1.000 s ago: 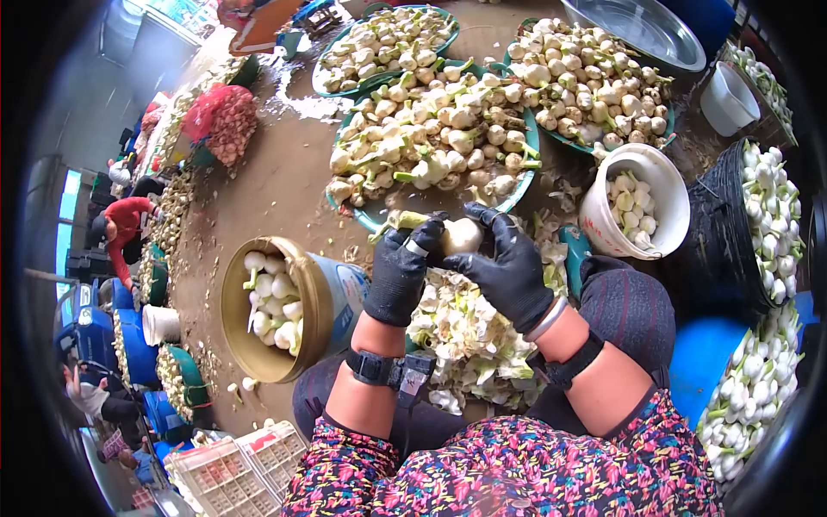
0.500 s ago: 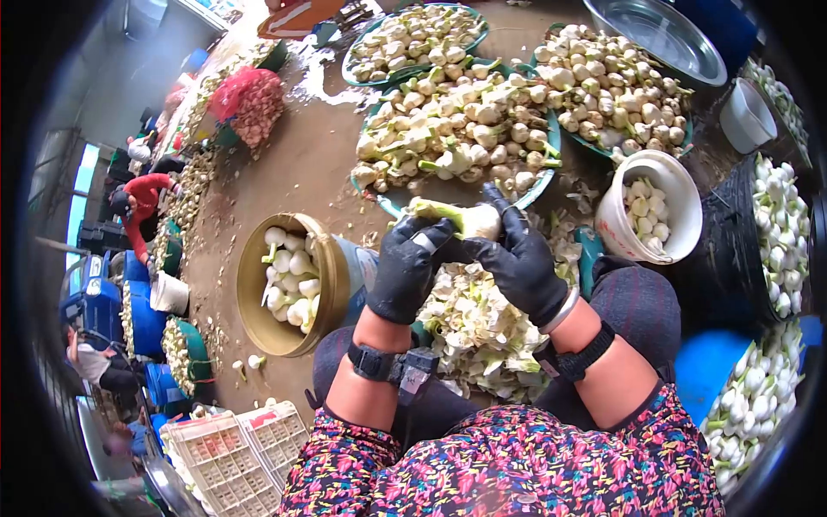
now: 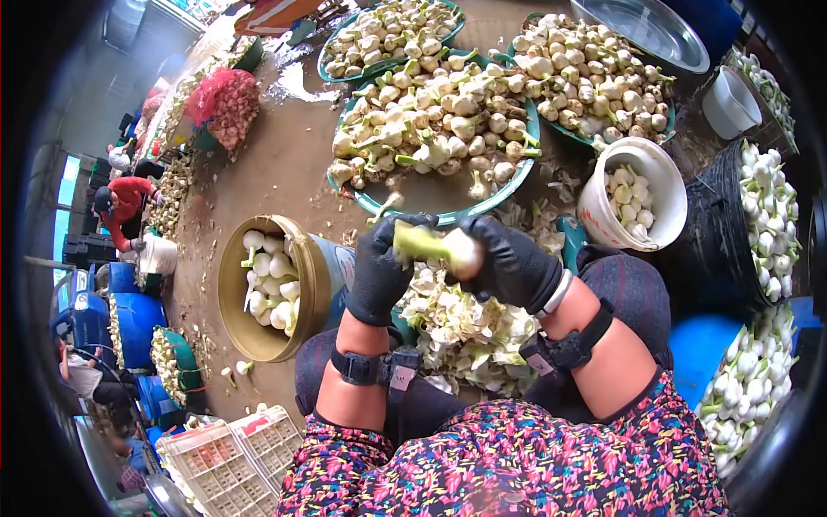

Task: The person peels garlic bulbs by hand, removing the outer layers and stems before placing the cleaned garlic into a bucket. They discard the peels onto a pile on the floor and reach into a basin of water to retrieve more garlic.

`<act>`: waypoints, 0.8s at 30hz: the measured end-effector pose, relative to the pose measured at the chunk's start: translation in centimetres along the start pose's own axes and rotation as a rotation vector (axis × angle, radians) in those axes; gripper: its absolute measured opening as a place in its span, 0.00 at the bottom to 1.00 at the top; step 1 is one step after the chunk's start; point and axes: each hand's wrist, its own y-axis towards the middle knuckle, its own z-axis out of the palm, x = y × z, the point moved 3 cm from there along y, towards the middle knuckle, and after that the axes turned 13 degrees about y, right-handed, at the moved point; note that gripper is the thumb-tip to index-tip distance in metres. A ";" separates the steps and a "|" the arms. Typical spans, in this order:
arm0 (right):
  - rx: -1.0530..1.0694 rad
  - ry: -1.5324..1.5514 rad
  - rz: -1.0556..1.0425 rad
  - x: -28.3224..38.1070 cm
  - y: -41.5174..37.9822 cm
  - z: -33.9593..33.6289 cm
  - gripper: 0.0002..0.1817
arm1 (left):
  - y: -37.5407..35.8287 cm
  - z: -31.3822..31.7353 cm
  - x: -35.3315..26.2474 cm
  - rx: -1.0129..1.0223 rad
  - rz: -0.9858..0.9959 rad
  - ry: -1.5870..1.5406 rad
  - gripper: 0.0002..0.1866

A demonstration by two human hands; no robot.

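Observation:
A garlic bulb with a thick green stem (image 3: 441, 246) is held between my two black-gloved hands, over a heap of garlic peelings (image 3: 472, 332). Around the stem end closes my left hand (image 3: 377, 274). My right hand (image 3: 517, 265) grips the round white end, its fingers curled and slightly blurred. Just beyond both hands lies a wide green-rimmed basin (image 3: 495, 207) of unpeeled garlic bulbs (image 3: 431, 116). To the left of my left hand, a tan bucket (image 3: 228, 297) tipped toward me holds cleaned white bulbs (image 3: 274, 280).
A white bucket (image 3: 594, 202) with garlic stands at right, beside a black container (image 3: 711, 233) of white bulbs. More garlic fills a basin (image 3: 594, 73) behind. A plastic crate (image 3: 228, 457) sits at lower left. At far left a person in red (image 3: 129, 202) bends over containers.
The garlic has turned, its stem now pointing left and its bulb to the right. My right hand has closed further over the bulb. The whole view has shifted slightly.

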 end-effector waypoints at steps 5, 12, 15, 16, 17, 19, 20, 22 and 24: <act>0.104 0.162 0.113 -1.3 0.6 0.4 0.27 | -0.3 0.5 -1.3 0.078 -0.152 -0.061 0.19; 0.007 0.333 -0.171 0.3 0.7 -1.4 0.22 | -1.0 0.0 1.0 0.044 -0.182 -0.117 0.13; -0.055 0.243 -0.339 0.9 0.6 -1.1 0.17 | -1.0 0.4 -0.6 0.008 -0.296 -0.234 0.16; -0.107 0.102 -0.452 0.9 0.7 -1.1 0.18 | -0.9 0.5 -1.2 0.036 -0.320 -0.411 0.16; -0.158 -0.039 -0.562 0.9 0.7 -0.9 0.20 | -0.8 0.6 -1.6 0.064 -0.342 -0.587 0.16; -0.098 -0.138 -0.611 1.0 0.2 -0.7 0.23 | -0.4 0.9 -1.0 0.089 -0.145 -0.310 0.12; -0.116 -0.504 -0.811 1.4 -0.1 -0.5 0.25 | -0.2 1.1 -1.0 -0.011 -0.012 -0.109 0.11; -0.091 -0.677 -0.896 0.6 0.4 0.0 0.27 | -0.3 0.7 -1.9 -0.085 -0.026 -0.053 0.08; -0.062 -0.484 -0.732 0.1 0.6 -0.4 0.29 | -0.2 0.8 -1.6 -0.070 -0.164 -0.299 0.07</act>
